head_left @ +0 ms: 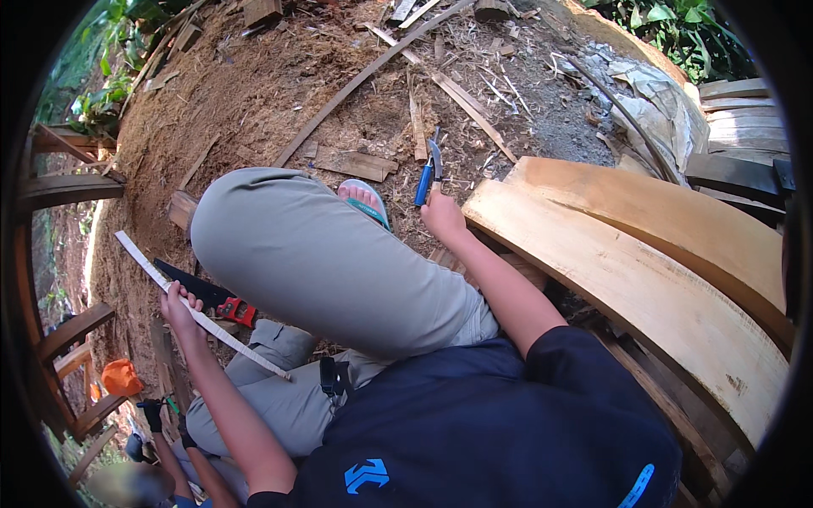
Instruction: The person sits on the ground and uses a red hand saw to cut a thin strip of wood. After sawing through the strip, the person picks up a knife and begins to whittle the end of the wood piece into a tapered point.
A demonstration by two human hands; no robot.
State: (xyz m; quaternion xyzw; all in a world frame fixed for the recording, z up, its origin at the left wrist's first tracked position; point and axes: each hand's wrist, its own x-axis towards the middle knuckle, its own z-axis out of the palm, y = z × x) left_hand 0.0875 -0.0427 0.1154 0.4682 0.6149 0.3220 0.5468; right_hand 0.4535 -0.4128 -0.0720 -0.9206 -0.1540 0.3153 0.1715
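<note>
My left hand point(179, 306) is closed around a long, thin, pale wooden strip point(229, 340), which slants across beside my bent leg. Just behind that hand lies a saw with a red handle point(237, 311) and a dark blade point(193, 281), partly hidden by my knee. On the other side, my right hand point(443, 213) grips the light handle of a small knife point(437, 159), its curved blade pointing away from me. Close beside the knife is a blue-handled tool point(423, 186); its kind is unclear and it seems to lie on the ground.
Broad curved planks point(627, 262) are stacked at the right. Wood offcuts point(351, 162) and a long curved strip point(373, 72) lie on the sawdust-strewn ground ahead. A crumpled pale sheet point(660, 102) is at far right. Another person's gloved hand point(152, 415) shows at lower left.
</note>
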